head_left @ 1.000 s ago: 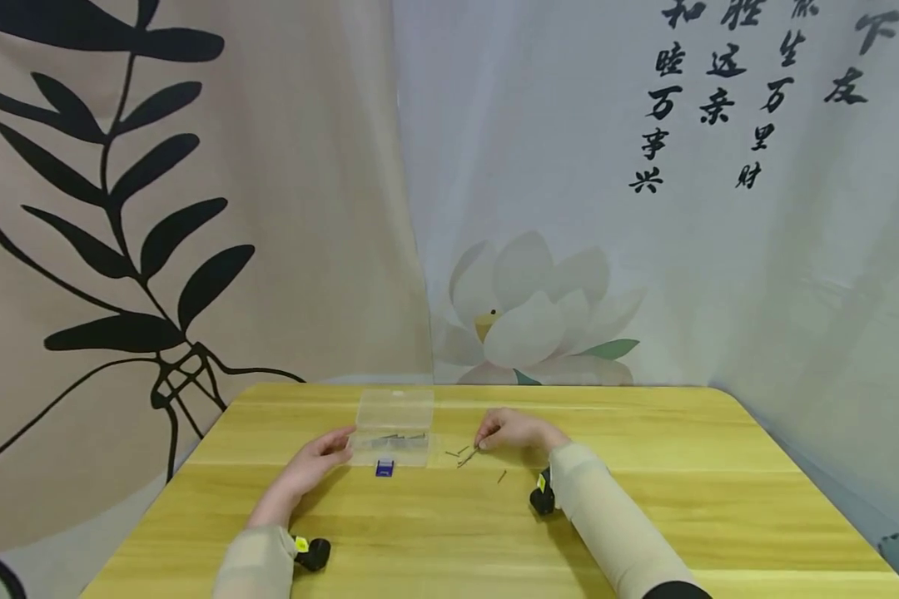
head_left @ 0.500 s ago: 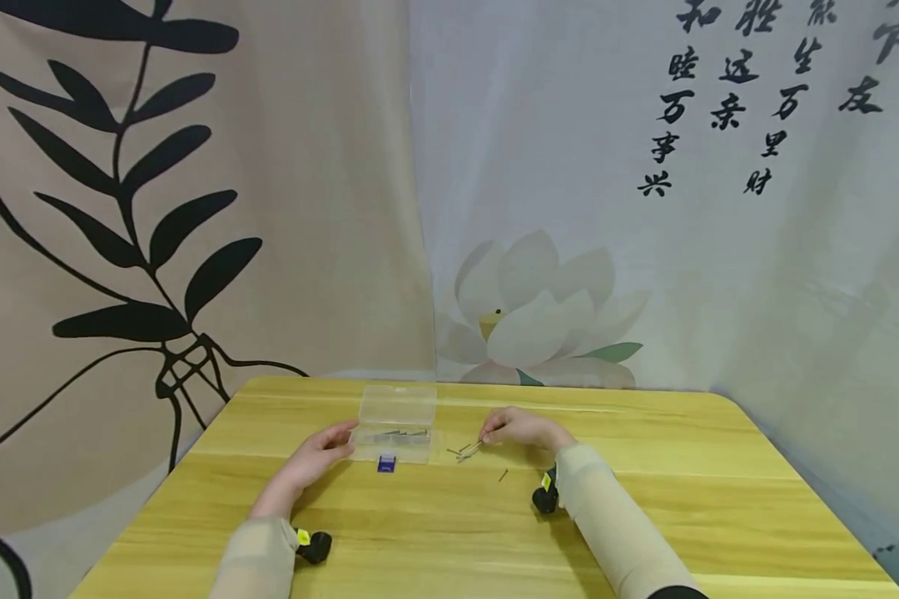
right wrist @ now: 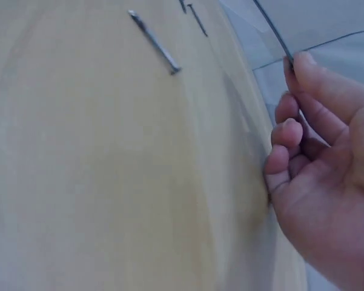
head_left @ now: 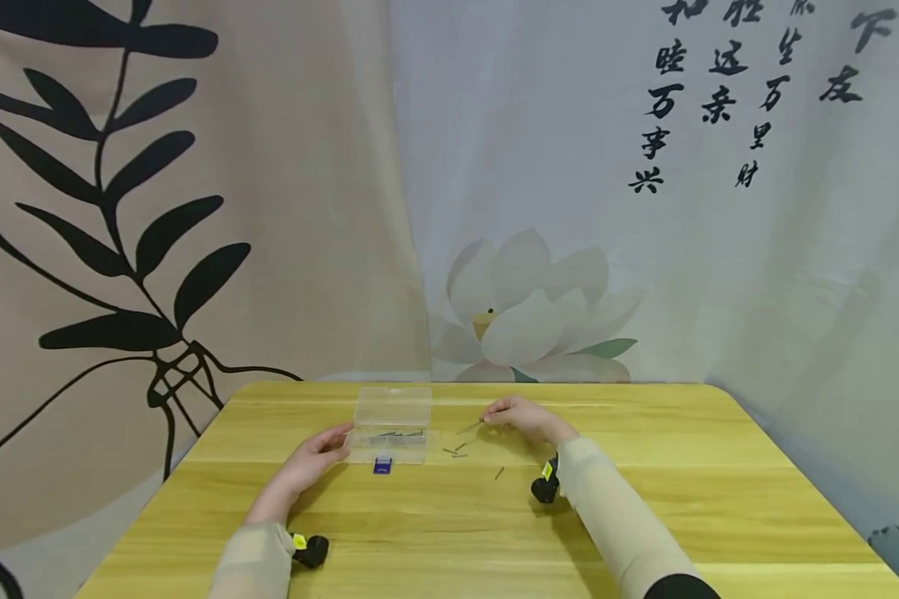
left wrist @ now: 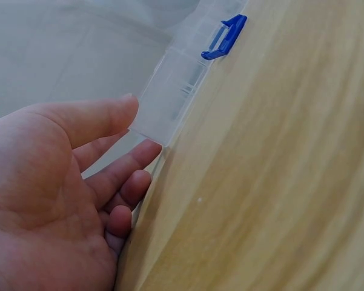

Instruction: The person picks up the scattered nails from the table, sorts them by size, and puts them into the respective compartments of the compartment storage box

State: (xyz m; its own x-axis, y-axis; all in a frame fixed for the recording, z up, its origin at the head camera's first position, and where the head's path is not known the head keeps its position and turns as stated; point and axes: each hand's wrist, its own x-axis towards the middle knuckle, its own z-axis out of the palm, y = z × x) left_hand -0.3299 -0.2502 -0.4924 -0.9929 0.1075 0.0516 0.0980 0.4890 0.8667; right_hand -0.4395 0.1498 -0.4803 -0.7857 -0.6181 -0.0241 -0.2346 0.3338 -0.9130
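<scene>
An open clear plastic box (head_left: 412, 453) with a blue latch (head_left: 382, 465) stands on the table, its lid (head_left: 393, 406) tipped back. Several nails (head_left: 400, 433) lie inside. My left hand (head_left: 310, 462) touches the box's left end; in the left wrist view its thumb and fingertips meet the end wall, fingers relaxed. Right of the box, my right hand (head_left: 524, 418) pinches a long thin nail (right wrist: 274, 27) between thumb and index finger, its other fingers curled loosely. Loose nails (head_left: 455, 452) lie between the box and this hand. One nail (head_left: 499, 473) lies apart, nearer me.
The wooden table (head_left: 434, 532) ends at a back edge just behind the box lid. A printed curtain (head_left: 330, 208) hangs behind it. Black wrist cameras (head_left: 311, 551) sit on both forearms.
My right hand has lifted a nail away from the loose group, up and slightly back. The left hand stays at the box. The head view shifts slightly.
</scene>
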